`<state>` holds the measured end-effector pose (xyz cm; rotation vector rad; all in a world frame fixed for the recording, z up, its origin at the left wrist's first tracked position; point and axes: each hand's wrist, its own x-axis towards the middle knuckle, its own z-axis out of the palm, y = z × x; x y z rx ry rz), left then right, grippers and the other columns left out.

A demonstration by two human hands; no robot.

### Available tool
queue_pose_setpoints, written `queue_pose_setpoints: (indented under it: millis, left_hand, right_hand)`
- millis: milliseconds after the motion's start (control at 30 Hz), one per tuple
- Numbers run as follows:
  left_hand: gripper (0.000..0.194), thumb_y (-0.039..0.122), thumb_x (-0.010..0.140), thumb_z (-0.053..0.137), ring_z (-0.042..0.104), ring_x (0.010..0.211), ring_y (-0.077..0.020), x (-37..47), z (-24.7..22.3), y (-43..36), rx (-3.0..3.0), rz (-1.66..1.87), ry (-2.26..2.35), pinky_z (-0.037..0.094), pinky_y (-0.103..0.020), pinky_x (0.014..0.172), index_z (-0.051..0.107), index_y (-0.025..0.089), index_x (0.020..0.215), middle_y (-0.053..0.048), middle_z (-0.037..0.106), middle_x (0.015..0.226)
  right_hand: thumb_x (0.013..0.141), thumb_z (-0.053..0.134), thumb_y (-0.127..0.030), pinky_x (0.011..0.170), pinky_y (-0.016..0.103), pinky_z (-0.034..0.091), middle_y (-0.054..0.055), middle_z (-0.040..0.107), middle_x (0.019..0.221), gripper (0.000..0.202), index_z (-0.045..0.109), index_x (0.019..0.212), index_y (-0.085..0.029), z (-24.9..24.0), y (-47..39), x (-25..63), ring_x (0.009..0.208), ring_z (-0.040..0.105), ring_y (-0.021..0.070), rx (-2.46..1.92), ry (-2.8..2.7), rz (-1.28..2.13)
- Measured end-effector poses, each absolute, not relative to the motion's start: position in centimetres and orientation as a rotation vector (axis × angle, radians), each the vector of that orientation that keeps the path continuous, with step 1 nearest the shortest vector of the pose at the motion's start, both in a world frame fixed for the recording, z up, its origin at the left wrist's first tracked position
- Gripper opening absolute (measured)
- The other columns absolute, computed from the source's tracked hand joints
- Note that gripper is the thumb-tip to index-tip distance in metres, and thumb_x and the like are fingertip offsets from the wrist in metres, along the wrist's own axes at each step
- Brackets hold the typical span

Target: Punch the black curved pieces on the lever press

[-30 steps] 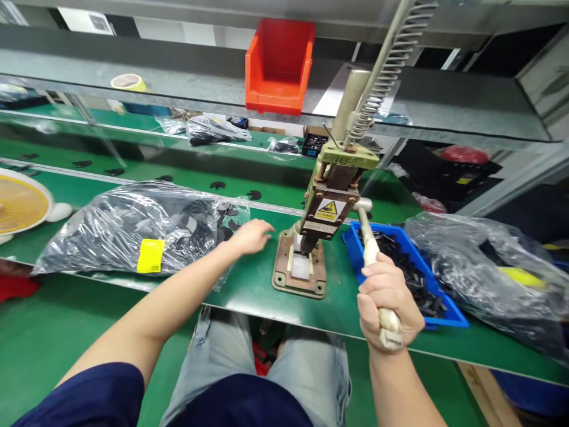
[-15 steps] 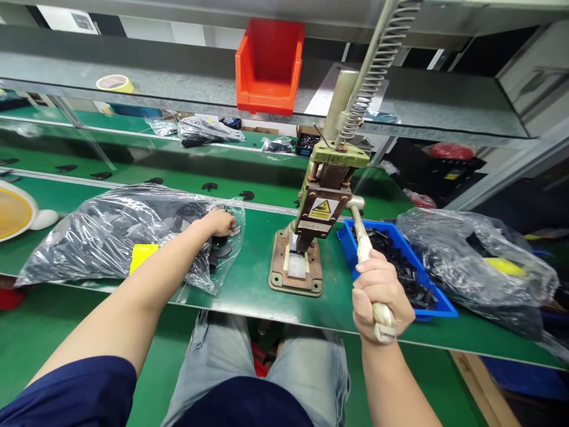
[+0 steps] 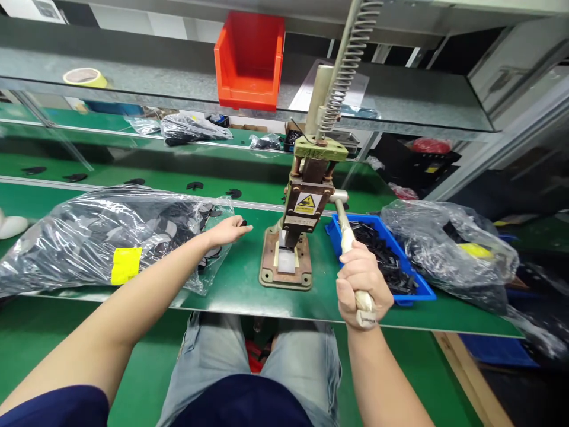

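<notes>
Many dark pieces (image 3: 166, 230) fill our bag (image 3: 53, 243), likely set close for reach; our left hand (image 3: 226, 232) pinches a black part (image 3: 243, 223) near the press (image 3: 306, 220); our right hand (image 3: 363, 281) wraps the lever (image 3: 347, 231) low, probably for leverage, near the blue tray (image 3: 422, 294).

Standing on the green bench (image 3: 240, 299), a worn green-and-brown hand press (image 3: 300, 204) with a pale-wrapped lever (image 3: 347, 234) slanting down into the right hand (image 3: 365, 284). Pinched in the left hand (image 3: 227, 230), near the press, a small black piece (image 3: 243, 223) (mostly hidden from view).
</notes>
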<state>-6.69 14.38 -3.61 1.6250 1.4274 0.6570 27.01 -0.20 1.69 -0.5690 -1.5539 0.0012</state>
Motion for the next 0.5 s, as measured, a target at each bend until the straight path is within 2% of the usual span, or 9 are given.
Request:
queue_pose_setpoints:
  millis: [67,133,300,500]
  left_hand:
    - [0.046,0.056,0.084,0.078,0.050,0.053,-0.0107,-4.8,-3.8,13.2,1.495,0.721,1.283,0.040,-0.023,0.054,0.046,0.023,0.076,0.007,0.051,0.058]
    - [0.044,0.053,0.079,0.084,0.055,0.057,-0.0103,-3.0,-4.3,12.4,1.372,0.752,1.149,0.045,-0.023,0.059,0.055,0.020,0.080,0.004,0.058,0.064]
    - [0.048,0.031,0.064,0.097,0.063,0.062,-0.0096,0.3,-5.4,11.8,1.116,0.851,1.054,0.050,-0.024,0.064,0.062,0.016,0.093,0.000,0.070,0.075]
    - [0.035,0.030,0.072,0.094,0.058,0.055,-0.0059,2.7,-5.7,12.2,1.115,0.793,1.077,0.047,-0.019,0.057,0.065,0.013,0.083,0.001,0.068,0.070]
  right_hand:
    - [0.080,0.071,-0.015,0.106,0.063,0.054,-0.003,0.063,0.068,0.019,0.058,0.070,-0.026,1.7,-0.2,27.0,0.082,0.067,0.0221,-0.574,-1.554,-0.002]
    - [0.081,0.071,-0.016,0.106,0.064,0.053,-0.003,0.063,0.068,0.019,0.058,0.070,-0.026,1.7,-0.3,26.9,0.083,0.068,0.0222,-0.584,-1.554,0.001]
    - [0.081,0.071,-0.016,0.108,0.064,0.053,-0.004,0.063,0.069,0.020,0.058,0.071,-0.026,1.6,-0.3,27.0,0.084,0.068,0.0218,-0.585,-1.558,0.009]
    - [0.083,0.071,-0.019,0.107,0.063,0.055,-0.004,0.063,0.069,0.020,0.057,0.071,-0.027,1.5,-0.2,27.1,0.083,0.068,0.0212,-0.584,-1.566,-0.001]
